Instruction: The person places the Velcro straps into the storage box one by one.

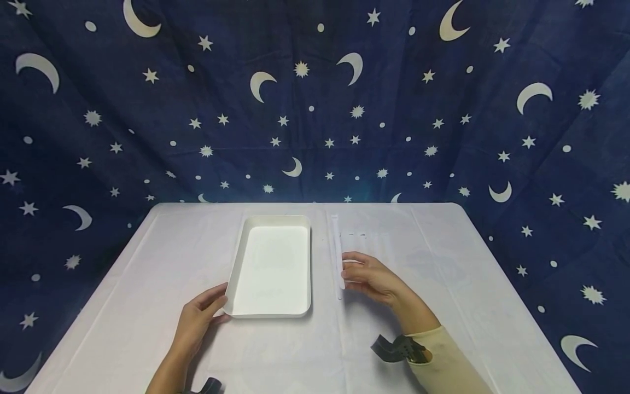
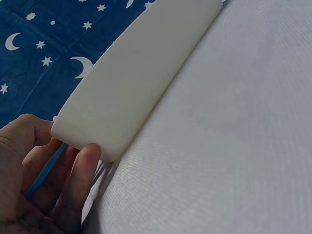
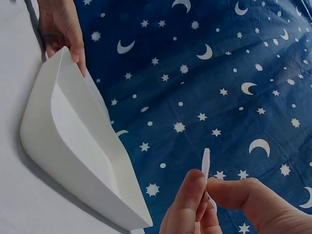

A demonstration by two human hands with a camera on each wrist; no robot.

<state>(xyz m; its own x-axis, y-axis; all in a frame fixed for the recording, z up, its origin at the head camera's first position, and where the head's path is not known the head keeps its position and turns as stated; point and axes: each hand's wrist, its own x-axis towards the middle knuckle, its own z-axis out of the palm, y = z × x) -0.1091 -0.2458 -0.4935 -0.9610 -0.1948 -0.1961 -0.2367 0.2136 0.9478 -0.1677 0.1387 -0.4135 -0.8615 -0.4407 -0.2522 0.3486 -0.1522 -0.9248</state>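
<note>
Starry blue cloth (image 1: 315, 104) is hanging beyond worktop (image 1: 275, 355) — left hand (image 1: 197, 314) is gripping white tray (image 1: 270, 268) at near left corner; right hand (image 1: 374, 279) is pinching thin white piece (image 1: 338, 254) — right of tray.

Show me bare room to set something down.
Bare table lies between the tray and the table's left edge, and between the right grip and its right edge. The tray's inside is bare too. Crowded: the tray's near left corner, at the left grip, and around the right grip's white piece.
</note>
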